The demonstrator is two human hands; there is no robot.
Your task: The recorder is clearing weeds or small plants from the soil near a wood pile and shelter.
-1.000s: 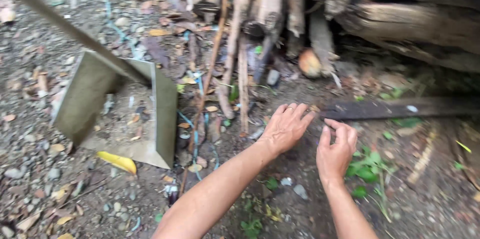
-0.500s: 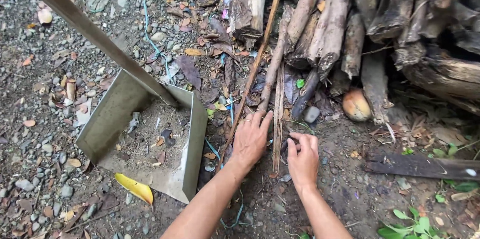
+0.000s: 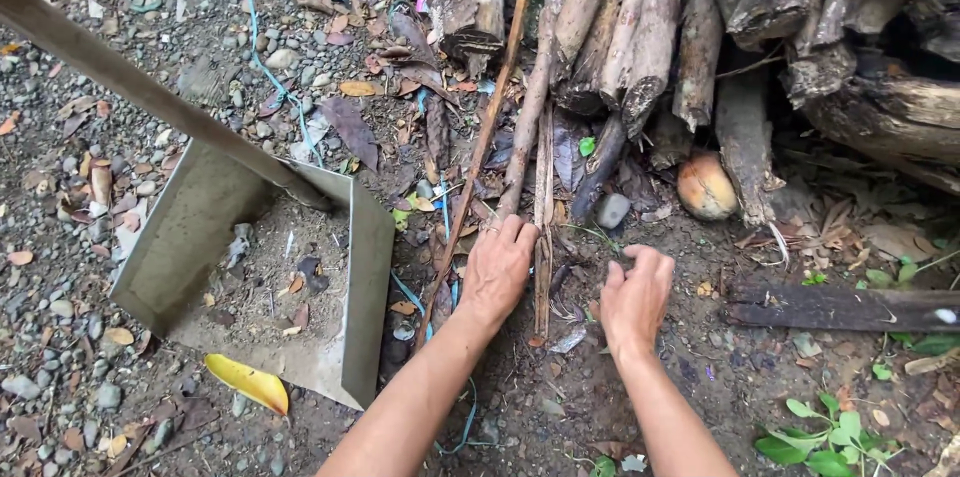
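A: Which hand lies nearer the thin flat stick (image 3: 543,237)?

B: The left hand (image 3: 497,267). It rests palm down on the dirt, fingers together and extended, their tips just beside the stick's left edge. It holds nothing that can be seen; whether the fingertips pinch the stick cannot be told. The right hand (image 3: 634,299) hovers to the stick's right, a little apart, fingers loosely curled and empty.

A: How does the stick run?

B: Its long axis runs away from the person, nearly straight up the view, near end between the two hands, far end under the log pile (image 3: 650,27). It thus lies between the hands, to the right of the left hand's fingers and to the left of the right hand.

A: Materials and shapes?

B: The stick is a narrow, split, dry-looking sliver of brown wood. A longer, rounder reddish rod (image 3: 480,142) slants across just left of the left hand. The logs are rough-barked, grey-brown, with broken ends. Ground: dark damp soil with dead leaves here, grey gravel to the left.

A: Other objects?

B: A flat-bottomed metal dustpan (image 3: 365,277) holding soil and leaf scraps, with a long wooden handle (image 3: 120,77); a yellow leaf (image 3: 247,381) at its near edge; blue cord (image 3: 410,292) on the ground; a round brownish husk (image 3: 705,186); a dark plank (image 3: 840,307).
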